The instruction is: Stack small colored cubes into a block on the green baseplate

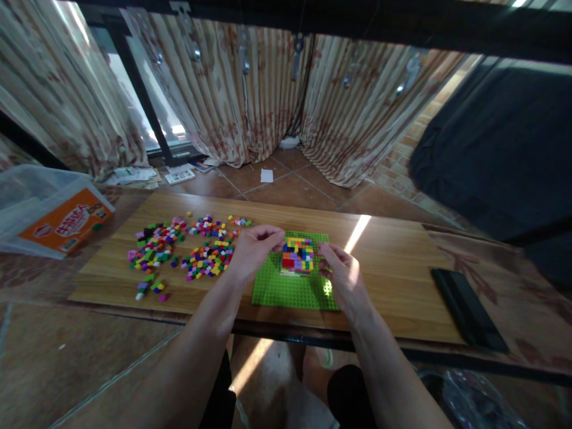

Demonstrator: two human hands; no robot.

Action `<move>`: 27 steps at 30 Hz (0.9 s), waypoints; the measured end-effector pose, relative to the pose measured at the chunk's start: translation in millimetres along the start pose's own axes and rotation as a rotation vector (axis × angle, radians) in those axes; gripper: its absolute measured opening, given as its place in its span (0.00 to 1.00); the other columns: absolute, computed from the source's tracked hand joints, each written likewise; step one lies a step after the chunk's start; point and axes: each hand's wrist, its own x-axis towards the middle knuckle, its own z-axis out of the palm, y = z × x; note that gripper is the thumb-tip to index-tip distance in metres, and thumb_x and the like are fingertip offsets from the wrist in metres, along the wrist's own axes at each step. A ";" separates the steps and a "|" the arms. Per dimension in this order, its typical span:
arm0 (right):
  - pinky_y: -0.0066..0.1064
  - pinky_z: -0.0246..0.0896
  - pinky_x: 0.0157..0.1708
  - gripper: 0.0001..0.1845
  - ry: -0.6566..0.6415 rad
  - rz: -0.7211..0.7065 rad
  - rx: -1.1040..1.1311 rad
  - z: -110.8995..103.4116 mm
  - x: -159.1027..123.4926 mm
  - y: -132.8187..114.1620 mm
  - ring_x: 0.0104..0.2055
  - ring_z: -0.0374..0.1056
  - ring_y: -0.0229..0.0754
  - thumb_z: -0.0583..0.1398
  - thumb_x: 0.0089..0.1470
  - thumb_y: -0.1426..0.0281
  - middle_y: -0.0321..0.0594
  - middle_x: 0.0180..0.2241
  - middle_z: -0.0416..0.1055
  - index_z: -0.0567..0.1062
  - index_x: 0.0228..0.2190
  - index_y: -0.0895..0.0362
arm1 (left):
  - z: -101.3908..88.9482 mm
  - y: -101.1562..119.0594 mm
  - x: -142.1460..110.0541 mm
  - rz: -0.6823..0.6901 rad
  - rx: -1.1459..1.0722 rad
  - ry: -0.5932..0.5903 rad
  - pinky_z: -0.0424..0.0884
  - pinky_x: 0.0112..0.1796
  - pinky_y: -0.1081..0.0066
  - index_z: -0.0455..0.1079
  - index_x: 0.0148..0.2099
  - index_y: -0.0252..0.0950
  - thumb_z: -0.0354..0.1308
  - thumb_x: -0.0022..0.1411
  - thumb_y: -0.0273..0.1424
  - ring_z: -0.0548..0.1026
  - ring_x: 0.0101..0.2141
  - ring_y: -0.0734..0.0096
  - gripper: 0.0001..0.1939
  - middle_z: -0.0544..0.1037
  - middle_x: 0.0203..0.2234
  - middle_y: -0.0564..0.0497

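Observation:
A green studded baseplate (290, 292) lies on the wooden table, and a low block of many-coloured toy bricks (297, 256) stands on its upper middle part. My left hand (257, 247) is over the plate's upper left, thumb and forefinger pinched together beside the block's left edge. Whatever those fingertips hold, if anything, is too small to make out. On the block's right, my right hand (344, 271) hovers over the plate's edge with its fingers loosely bent and apart; I see nothing in it.
Several piles of loose small bricks (156, 244) spread over the table's left side. A clear plastic bin (44, 208) with an orange label stands at the far left. At the right lies a long black case (467, 307). Striped curtains (259, 95) hang behind the wooden table (402, 280).

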 end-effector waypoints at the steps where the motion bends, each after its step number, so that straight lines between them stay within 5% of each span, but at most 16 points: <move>1: 0.25 0.57 0.19 0.19 0.032 -0.039 0.013 -1.8 0.1 -2.9 0.22 0.62 0.32 0.67 0.42 0.56 0.38 0.27 0.73 0.78 0.32 0.58 | 0.4 1.4 -0.8 0.009 -0.026 -0.017 0.70 0.32 0.75 0.76 0.31 0.32 0.65 0.49 0.30 0.72 0.25 0.79 0.07 0.77 0.24 0.53; 5: 0.25 0.58 0.23 0.11 0.078 -0.280 0.030 -2.5 -4.6 -13.5 0.23 0.62 0.31 0.66 0.46 0.63 0.35 0.25 0.72 0.78 0.30 0.57 | 5.4 4.4 -5.5 0.018 -0.078 -0.141 0.72 0.35 0.74 0.77 0.37 0.33 0.64 0.51 0.28 0.75 0.29 0.77 0.09 0.79 0.28 0.51; 13: 0.35 0.68 0.38 0.10 -0.215 -0.605 -0.200 4.8 -21.7 -16.2 0.40 0.71 0.40 0.61 0.55 0.69 0.37 0.39 0.76 0.79 0.40 0.47 | 18.0 4.7 -11.1 -0.027 -0.084 -0.341 0.73 0.31 0.75 0.74 0.43 0.33 0.64 0.53 0.29 0.76 0.27 0.77 0.14 0.80 0.31 0.50; 23: 0.33 0.67 0.35 0.07 -0.190 -0.656 -0.270 3.6 -24.7 -20.5 0.36 0.69 0.38 0.63 0.53 0.70 0.35 0.36 0.74 0.80 0.35 0.48 | 23.9 5.2 -13.2 -0.045 -0.051 -0.394 0.70 0.28 0.77 0.72 0.45 0.32 0.63 0.55 0.32 0.73 0.23 0.80 0.15 0.77 0.25 0.52; 27: 0.33 0.66 0.34 0.04 -0.124 -0.612 -0.291 -12.5 -16.1 -21.2 0.33 0.70 0.38 0.63 0.52 0.69 0.36 0.31 0.74 0.79 0.33 0.51 | 21.5 5.4 -9.1 0.003 -0.016 -0.284 0.70 0.26 0.76 0.73 0.42 0.31 0.62 0.55 0.34 0.73 0.23 0.79 0.14 0.77 0.25 0.51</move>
